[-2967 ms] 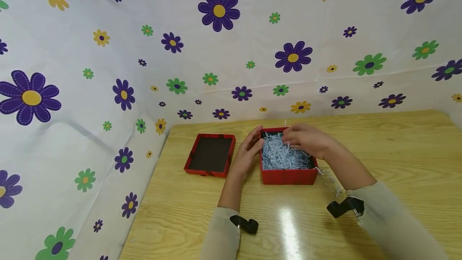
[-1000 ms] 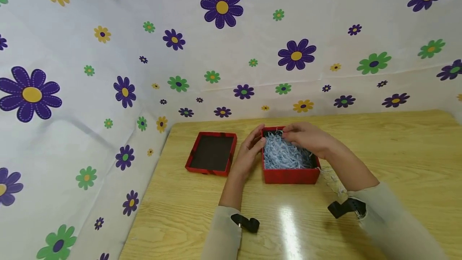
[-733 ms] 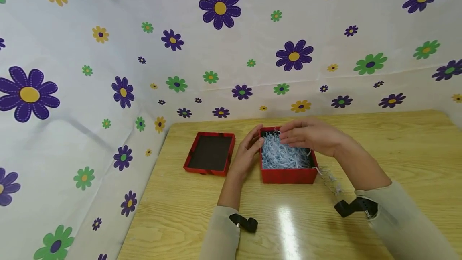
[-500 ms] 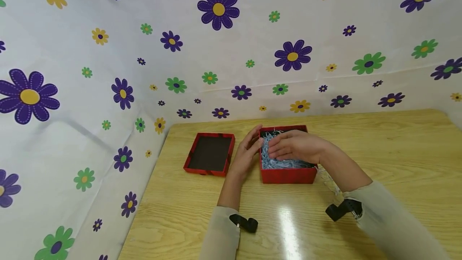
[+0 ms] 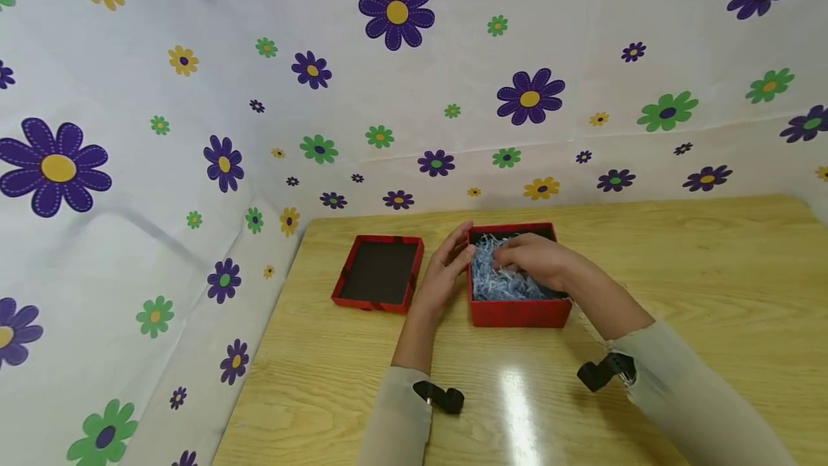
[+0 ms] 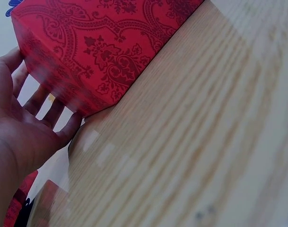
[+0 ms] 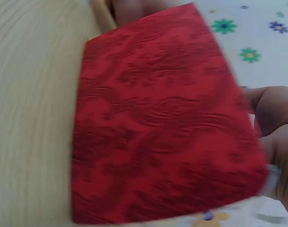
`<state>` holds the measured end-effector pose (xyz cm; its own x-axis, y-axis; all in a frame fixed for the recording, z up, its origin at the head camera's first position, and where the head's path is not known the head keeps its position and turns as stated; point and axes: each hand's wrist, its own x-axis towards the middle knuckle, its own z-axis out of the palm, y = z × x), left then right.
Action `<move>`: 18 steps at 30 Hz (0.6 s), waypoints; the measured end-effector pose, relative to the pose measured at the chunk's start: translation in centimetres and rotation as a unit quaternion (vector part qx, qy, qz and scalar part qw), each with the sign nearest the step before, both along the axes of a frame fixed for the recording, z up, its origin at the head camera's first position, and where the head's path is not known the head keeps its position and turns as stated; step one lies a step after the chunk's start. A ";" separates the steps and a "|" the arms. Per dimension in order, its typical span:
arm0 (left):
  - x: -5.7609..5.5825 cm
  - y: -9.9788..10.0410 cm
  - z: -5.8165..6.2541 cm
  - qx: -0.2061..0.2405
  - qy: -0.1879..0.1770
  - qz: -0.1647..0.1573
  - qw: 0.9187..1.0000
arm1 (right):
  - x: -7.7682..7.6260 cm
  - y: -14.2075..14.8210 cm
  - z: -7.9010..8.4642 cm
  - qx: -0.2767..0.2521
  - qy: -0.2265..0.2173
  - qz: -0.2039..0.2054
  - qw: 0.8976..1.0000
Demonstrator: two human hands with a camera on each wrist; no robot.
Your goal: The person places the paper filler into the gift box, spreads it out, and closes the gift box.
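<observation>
A red box (image 5: pixel 517 313) with a dark inside stands on the table, holding pale blue shredded paper (image 5: pixel 488 282). My left hand (image 5: pixel 443 272) rests against the box's left side, fingers spread along it with the tips touching. In the left wrist view, the fingers of that left hand (image 6: pixel 35 113) lie along the patterned wall of the red box (image 6: pixel 101 52). My right hand (image 5: pixel 537 259) reaches over the right rim, its fingers curled down into the shreds, the tips hidden there. The right wrist view has the right hand (image 7: pixel 279 137) behind the box wall (image 7: pixel 158 118).
A red lid (image 5: pixel 378 272), dark inside, lies upturned left of the box. Some pale thin strands (image 5: pixel 589 326) lie near the box's front right corner, partly under the right forearm. A white flowered cloth (image 5: pixel 446 56) hangs behind the wooden table (image 5: pixel 323 380).
My right hand worked at the back of the box, lifted with straight fingers, lowered flat over the shredded paper, and now has its fingers curled into it. The left hand has stayed at the box.
</observation>
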<state>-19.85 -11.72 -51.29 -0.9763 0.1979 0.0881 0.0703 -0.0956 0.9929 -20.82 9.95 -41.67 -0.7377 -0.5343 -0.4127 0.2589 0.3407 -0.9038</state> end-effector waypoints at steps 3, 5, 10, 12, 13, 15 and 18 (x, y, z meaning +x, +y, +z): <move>0.0 0.1 0.0 0.002 -0.004 0.002 1.000 | 0.5 1.6 1.3 -0.042 0.020 0.016 0.999; 0.0 0.1 -0.1 0.004 -0.002 0.001 1.000 | 0.9 3.1 2.3 -0.061 0.034 0.025 0.997; 0.1 0.1 0.1 0.003 0.006 -0.007 1.000 | 2.4 7.5 3.9 -0.044 0.087 0.017 0.995; 0.1 0.1 0.1 -0.001 0.007 -0.008 1.000 | 3.1 9.3 3.4 -0.025 0.104 0.007 0.994; 0.1 0.1 0.1 -0.002 0.006 -0.009 1.000 | 3.5 10.1 2.9 -0.017 0.109 0.002 0.994; 0.1 0.1 0.2 -0.007 0.008 -0.010 1.000 | 4.1 11.8 1.7 -0.003 0.112 -0.002 0.994; 0.2 0.0 0.1 -0.010 0.006 -0.009 1.000 | 5.0 13.9 -0.5 0.018 0.113 0.001 0.993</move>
<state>-19.66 -11.69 -51.18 -0.9712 0.2180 0.0964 0.0813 -0.0774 0.9937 -15.83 23.88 -42.20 -0.8124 -0.5240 -0.2559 0.0509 0.3734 -0.9263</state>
